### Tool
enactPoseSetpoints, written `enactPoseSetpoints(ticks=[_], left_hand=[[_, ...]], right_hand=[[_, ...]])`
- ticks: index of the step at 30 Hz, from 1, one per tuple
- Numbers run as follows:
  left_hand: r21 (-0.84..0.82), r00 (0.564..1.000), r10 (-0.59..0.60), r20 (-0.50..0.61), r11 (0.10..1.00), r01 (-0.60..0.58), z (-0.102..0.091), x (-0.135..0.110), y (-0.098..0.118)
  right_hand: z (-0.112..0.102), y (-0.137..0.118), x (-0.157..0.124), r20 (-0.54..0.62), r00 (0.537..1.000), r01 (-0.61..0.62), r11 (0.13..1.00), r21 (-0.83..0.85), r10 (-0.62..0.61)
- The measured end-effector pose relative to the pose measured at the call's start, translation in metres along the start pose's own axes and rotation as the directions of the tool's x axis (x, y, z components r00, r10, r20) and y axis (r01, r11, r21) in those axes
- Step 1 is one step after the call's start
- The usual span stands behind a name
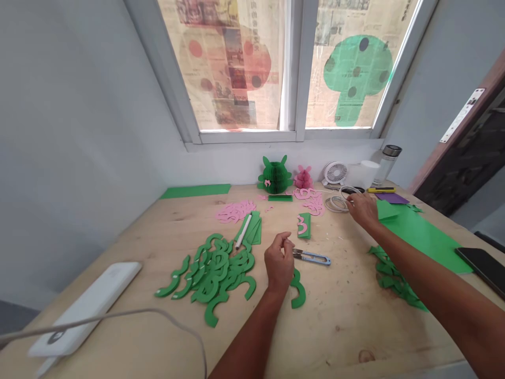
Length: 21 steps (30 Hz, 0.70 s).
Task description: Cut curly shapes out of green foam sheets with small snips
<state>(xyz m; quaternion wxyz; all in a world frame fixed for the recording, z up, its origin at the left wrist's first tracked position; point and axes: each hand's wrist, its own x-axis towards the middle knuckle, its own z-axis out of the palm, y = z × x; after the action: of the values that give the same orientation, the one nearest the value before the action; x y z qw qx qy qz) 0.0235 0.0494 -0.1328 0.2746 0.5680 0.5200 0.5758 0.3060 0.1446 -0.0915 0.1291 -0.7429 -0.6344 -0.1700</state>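
My left hand [279, 260] is closed above the middle of the table, its fingers curled with nothing visible in them. Beside it lie blue-handled thread snips [315, 258], their tips close to the fingers. A green scalloped paper piece [300, 295] shows beyond the wrist. My right hand [363, 209] reaches to the back right, its fingers closed on the edge of a roll of tape [350, 189]. Another tape roll [334, 204] lies just left of it. To the left spreads a pile of green scalloped pieces [215, 268]. A folded green card with a pink scalloped piece [303, 225] lies between the hands.
A white pen [243, 231] rests on green strips. Pink cutouts [236, 210], a green honeycomb figure [275, 176], a pink one [303, 178], a small fan [335, 172] and a bottle [386, 166] stand or lie behind. Green sheets [422, 237], a phone [483, 268] and a power bank [87, 308] flank the hands.
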Motion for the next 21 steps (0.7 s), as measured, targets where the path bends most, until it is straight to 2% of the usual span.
enactPoseSetpoints(ticks=[12, 21], left_hand=[[0.034, 0.998, -0.028, 0.050, 0.999, 0.027, 0.004, 0.000, -0.003], [-0.006, 0.998, -0.034, 0.050, 0.999, 0.034, 0.005, -0.001, -0.002]], right_hand=[[0.036, -0.012, -0.001, 0.136, 0.991, 0.005, 1.000, -0.017, -0.003], [0.040, -0.005, 0.011, 0.158, 0.986, 0.050, 0.998, -0.022, -0.046]])
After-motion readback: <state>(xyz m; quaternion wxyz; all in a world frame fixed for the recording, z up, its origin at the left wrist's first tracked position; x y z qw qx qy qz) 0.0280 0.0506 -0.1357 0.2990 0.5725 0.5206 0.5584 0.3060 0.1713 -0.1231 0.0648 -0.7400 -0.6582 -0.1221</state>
